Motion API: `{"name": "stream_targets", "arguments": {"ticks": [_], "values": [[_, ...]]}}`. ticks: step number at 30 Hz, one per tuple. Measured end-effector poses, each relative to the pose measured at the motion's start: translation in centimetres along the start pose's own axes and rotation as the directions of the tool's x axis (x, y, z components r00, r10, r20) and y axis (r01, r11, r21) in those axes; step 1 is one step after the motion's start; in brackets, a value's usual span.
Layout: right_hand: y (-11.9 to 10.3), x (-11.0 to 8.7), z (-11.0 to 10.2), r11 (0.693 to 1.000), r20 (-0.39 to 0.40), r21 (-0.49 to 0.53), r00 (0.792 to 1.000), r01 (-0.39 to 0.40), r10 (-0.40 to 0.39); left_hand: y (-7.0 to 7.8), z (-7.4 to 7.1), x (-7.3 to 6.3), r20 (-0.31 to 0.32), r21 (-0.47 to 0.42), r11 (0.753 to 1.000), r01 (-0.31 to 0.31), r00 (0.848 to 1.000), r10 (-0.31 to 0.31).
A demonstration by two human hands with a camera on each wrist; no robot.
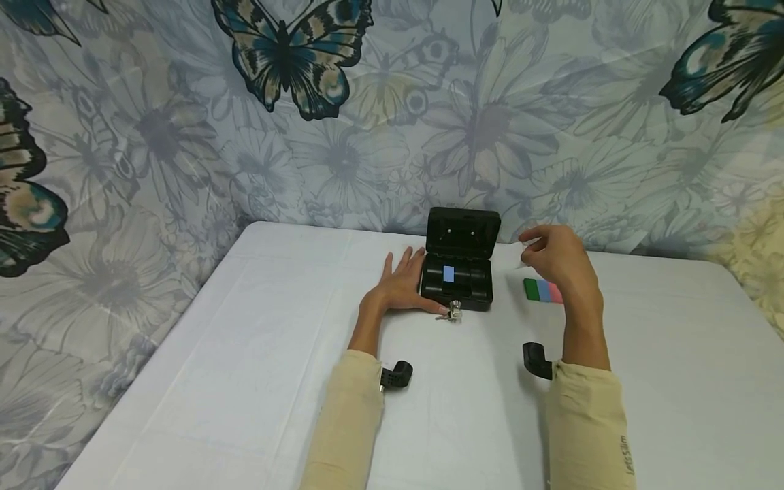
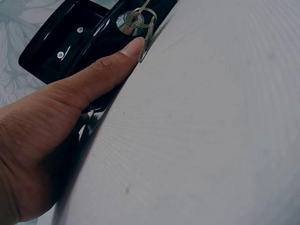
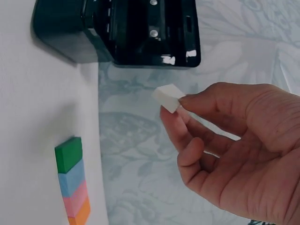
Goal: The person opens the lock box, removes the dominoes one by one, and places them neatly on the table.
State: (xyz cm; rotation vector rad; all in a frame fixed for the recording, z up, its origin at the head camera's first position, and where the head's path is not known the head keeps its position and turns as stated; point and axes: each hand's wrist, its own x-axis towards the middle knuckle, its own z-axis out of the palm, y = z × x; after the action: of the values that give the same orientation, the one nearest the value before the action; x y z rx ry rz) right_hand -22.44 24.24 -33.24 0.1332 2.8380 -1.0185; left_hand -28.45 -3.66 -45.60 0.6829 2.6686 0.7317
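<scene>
A small black cash box [image 1: 456, 299] stands on the table with its lid [image 1: 462, 231] raised. A light blue block [image 1: 449, 274] lies inside it. My left hand [image 1: 401, 289] is against the box's left side, fingers spread and straight, its thumb stretched along the front next to the lock. Keys on a ring [image 2: 149, 33] hang from the lock [image 2: 129, 22], close to the thumb tip. Right of the box, my right hand [image 1: 560, 255] is raised above the table. Its thumb and fingers pinch a white block [image 3: 168, 97].
Below my right hand, green [image 3: 69, 155], blue [image 3: 71, 178], pink [image 3: 76, 199] and orange [image 3: 79, 214] blocks lie in a row on the white-covered table [image 1: 245, 381]. A butterfly-patterned cloth [image 1: 343, 156] hangs behind the table.
</scene>
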Motion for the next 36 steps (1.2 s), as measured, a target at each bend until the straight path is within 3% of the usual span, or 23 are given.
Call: {"name": "stream_targets", "arguments": {"ticks": [9,27,36], "values": [[1.1,-0.1,-0.5,1.000,-0.023,0.005,1.000,0.005,-0.005,0.4,-0.4,-0.6,0.001,-0.012,1.000,-0.004,1.000,0.004],[3.9,-0.6,-1.8,0.996,-0.068,0.002,0.993,-0.095,0.095,0.5,-0.6,-0.6,0.009,0.015,1.000,-0.015,1.000,0.015],[5.3,-1.0,-2.1,0.994,-0.117,-0.020,0.988,-0.106,0.103,0.6,-0.6,-0.8,0.014,0.021,1.000,-0.011,1.000,0.010]]}}
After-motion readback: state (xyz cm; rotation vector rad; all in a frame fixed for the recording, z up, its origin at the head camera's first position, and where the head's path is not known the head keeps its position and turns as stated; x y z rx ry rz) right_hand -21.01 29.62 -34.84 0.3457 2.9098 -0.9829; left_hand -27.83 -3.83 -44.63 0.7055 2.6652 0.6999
